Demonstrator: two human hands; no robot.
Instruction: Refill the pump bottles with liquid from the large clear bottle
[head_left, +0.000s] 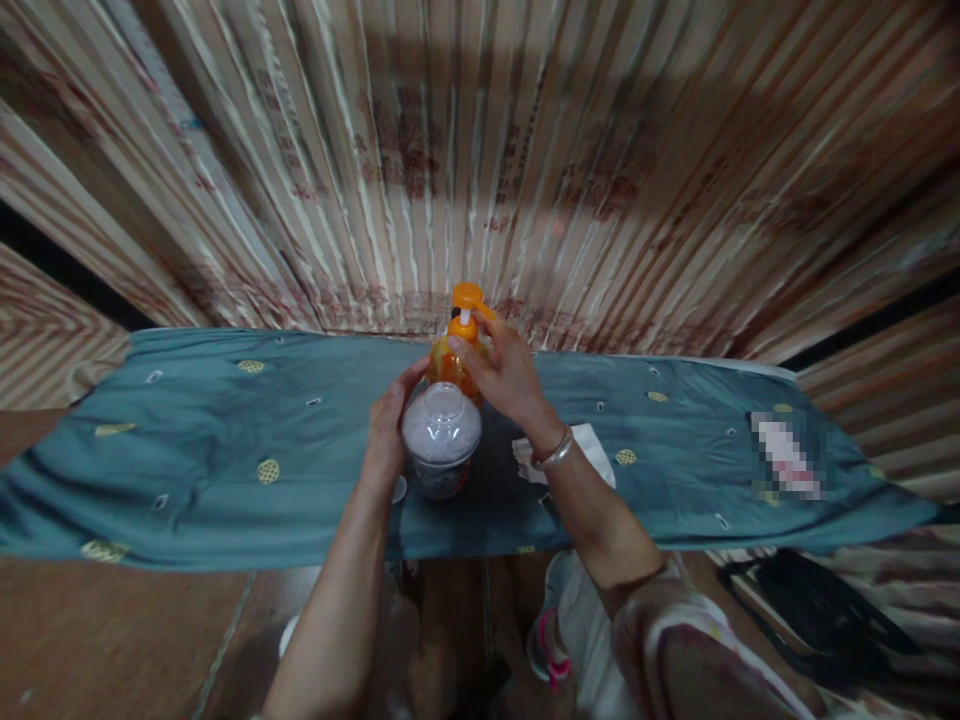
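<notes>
A pump bottle (459, 375) with an orange pump head and yellow-orange contents stands near the middle of the cloth-covered table. My right hand (504, 368) is closed around its neck, just under the pump head, from the right. From the left, my left hand (391, 415) reaches past a lidded tub, with curved fingers at the bottle's left side; its thumb is mostly hidden. In front of the bottle, the see-through tub (441, 440) with a domed lid stands upright and covers the bottle's lower part.
The table bears a teal patterned cloth (202, 430). White paper (592, 452) lies under my right forearm, and a small round white thing (400, 489) is left of the tub. A blurred-out item (787, 455) lies far right. Behind hangs a striped curtain (450, 150); a black bag (817, 610) is below right.
</notes>
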